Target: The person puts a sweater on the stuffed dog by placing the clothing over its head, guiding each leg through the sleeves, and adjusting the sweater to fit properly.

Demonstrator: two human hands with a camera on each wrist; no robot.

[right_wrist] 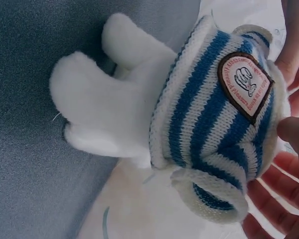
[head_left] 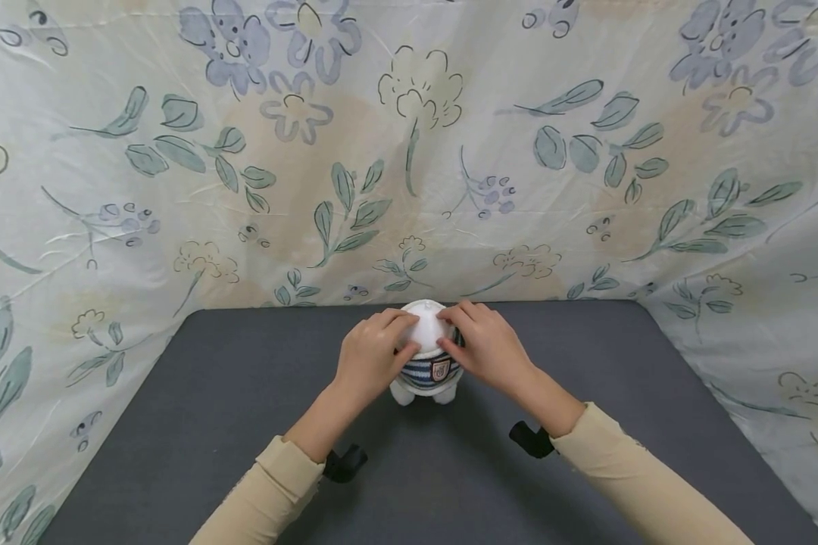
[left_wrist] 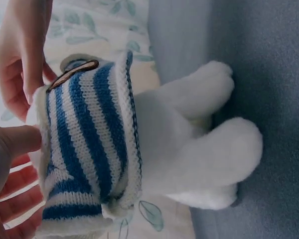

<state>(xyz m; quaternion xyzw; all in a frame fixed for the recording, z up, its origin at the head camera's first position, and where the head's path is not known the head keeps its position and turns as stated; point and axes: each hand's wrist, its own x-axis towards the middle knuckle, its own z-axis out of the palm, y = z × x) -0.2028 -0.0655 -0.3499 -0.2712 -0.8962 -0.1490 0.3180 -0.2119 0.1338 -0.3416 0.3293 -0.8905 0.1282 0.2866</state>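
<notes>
A white plush toy stands on its legs on the dark table, wearing a blue-and-white striped knit sweater. My left hand holds the sweater's collar on one side, thumb at the front edge and fingers reaching round behind. On the other side my right hand pinches the same collar, its thumb at the edge near the shield-shaped patch. Short sleeves stick out from the sweater, and the white legs show below its hem. My hands partly cover the toy's upper part.
The dark grey table stretches around the toy. Behind it and along the sides hangs a floral cloth. Black straps sit at both wrists, below the beige sleeves.
</notes>
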